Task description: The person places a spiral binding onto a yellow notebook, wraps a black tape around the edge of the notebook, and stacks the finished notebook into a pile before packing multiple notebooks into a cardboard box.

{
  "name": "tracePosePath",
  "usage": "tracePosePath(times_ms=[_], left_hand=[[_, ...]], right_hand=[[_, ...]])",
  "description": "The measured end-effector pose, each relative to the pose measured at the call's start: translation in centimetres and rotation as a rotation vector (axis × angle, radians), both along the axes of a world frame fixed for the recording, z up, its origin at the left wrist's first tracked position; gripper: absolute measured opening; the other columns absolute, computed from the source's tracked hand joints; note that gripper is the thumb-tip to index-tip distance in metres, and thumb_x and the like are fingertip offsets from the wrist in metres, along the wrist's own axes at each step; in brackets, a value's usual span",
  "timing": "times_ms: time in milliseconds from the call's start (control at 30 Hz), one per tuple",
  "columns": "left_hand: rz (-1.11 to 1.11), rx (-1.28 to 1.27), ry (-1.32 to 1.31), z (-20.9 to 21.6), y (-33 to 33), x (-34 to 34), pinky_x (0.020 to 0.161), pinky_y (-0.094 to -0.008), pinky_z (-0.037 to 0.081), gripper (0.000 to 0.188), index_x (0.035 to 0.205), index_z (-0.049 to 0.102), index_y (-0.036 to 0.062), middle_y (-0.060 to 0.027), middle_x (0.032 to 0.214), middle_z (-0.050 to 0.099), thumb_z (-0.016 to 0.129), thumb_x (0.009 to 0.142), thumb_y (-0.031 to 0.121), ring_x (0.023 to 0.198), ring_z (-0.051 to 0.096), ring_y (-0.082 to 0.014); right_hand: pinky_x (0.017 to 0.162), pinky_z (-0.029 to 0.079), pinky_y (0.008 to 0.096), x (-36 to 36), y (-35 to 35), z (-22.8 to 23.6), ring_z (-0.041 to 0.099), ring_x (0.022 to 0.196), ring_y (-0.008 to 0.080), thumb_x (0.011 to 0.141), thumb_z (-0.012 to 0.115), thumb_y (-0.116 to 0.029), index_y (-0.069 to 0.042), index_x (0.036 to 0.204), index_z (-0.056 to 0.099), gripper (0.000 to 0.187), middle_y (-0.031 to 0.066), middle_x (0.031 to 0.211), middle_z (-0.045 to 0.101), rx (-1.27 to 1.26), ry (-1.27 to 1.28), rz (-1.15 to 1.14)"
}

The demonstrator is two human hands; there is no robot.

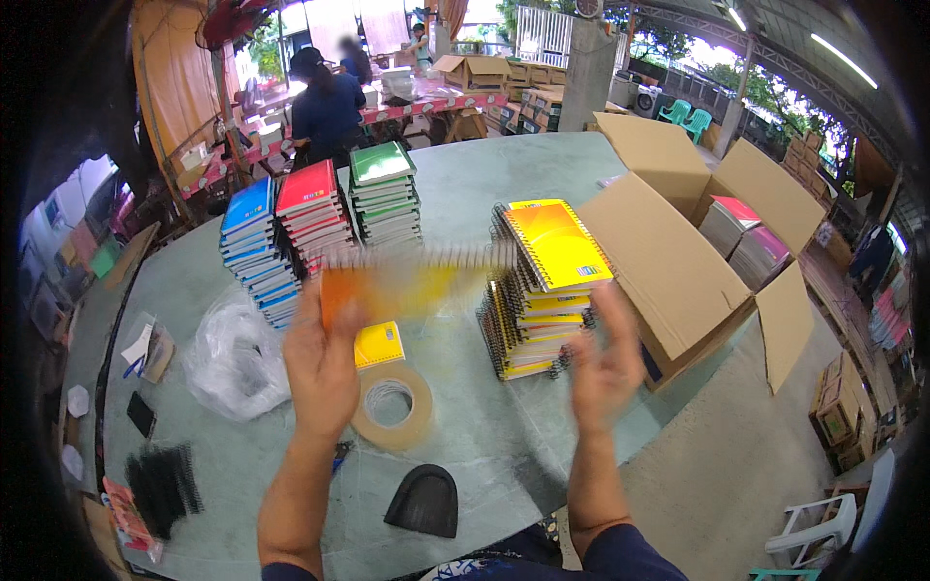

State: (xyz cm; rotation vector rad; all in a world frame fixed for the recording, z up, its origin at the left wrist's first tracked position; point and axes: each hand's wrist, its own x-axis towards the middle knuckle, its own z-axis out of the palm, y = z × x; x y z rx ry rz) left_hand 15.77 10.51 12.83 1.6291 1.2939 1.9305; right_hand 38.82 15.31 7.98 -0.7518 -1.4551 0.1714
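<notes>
Left hand [322, 363] is up w/ an orange-yellow spiral notebook [407, 281] gripped at its left end, thumb and fingers closed on the cover; it's smeared by motion blur, hanging in the air just left of the yellow stack [542, 290]. Right hand [603, 363] is spread wide, palm in, holding nothing, right in front of that stack's near right corner.

How far along, judging by the layout: the cardboard box [678, 252], just right of the yellow stack, flaps open, shows a few notebook bundles at its far side w/ plenty of room left. Yellow stack is tall and not boxed. Well left of it stand the blue [254, 247], red [312, 218] and green [385, 194] stacks, also full height. So early days, most of the sorting or packing looks undone.

Tape roll [391, 405] lies flat on the table [484, 165], near-left of the yellow stack, w/ one small yellow pad [378, 344] touching its far edge.
</notes>
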Motion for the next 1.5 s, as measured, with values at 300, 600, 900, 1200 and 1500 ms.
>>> tracePosePath(times_ms=[300,600,900,1200,1500], left_hand=[[-0.014,0.397,1.104,-0.9,11.2,11.9,0.088,-0.0421,0.041,0.037,0.108,0.053,0.0012,-0.0153,0.108,0.056,0.060,0.078,0.022,0.101,0.052,-0.0318],[0.129,-0.130,0.778,-3.5,8.7,-3.6,0.071,-0.0364,0.046,0.015,0.090,0.066,0.0064,-0.0113,0.084,0.064,0.063,0.076,0.011,0.083,0.059,-0.0266],[0.030,-0.419,1.250,-20.5,6.3,-14.3,0.072,-0.0400,0.046,0.018,0.089,0.063,0.0046,-0.0103,0.084,0.061,0.060,0.074,0.012,0.087,0.057,-0.0277],[0.201,-0.363,1.402,-20.7,3.7,-14.0,0.074,-0.0379,0.048,0.026,0.100,0.055,-0.0016,-0.0163,0.092,0.059,0.047,0.081,0.013,0.091,0.056,-0.0295],[0.190,-0.073,1.005,-11.1,0.5,-10.1,0.077,-0.0405,0.044,0.027,0.101,0.053,-0.0015,-0.0164,0.090,0.058,0.051,0.075,0.003,0.087,0.055,-0.0340]], right_hand=[[0.104,0.024,0.0343,4.3,6.0,0.0,0.038,0.124,0.0215,0.094,0.036,-0.045,0.002,0.127,0.044,0.058,0.0138,0.131,0.045,-0.149,0.463,0.149],[0.101,0.030,0.0345,3.3,7.0,0.4,0.045,0.117,0.0223,0.096,0.031,-0.042,-0.001,0.126,0.048,0.054,0.0132,0.124,0.051,-0.363,0.176,0.213],[0.100,0.033,0.0395,2.1,1.6,4.2,0.048,0.114,0.0272,0.094,0.041,-0.028,0.000,0.116,0.054,0.038,0.0164,0.119,0.054,0.143,-0.054,-0.128],[0.087,0.042,0.0391,-6.9,-1.8,-2.0,0.055,0.102,0.0309,0.076,0.062,-0.010,-0.003,0.100,0.062,0.025,0.0135,0.107,0.061,-0.056,-0.610,0.572],[0.084,0.044,0.0336,-11.8,3.6,-9.3,0.058,0.096,0.0212,0.076,0.065,-0.004,0.001,0.100,0.061,0.024,0.0139,0.104,0.062,-0.371,-0.045,0.425]])
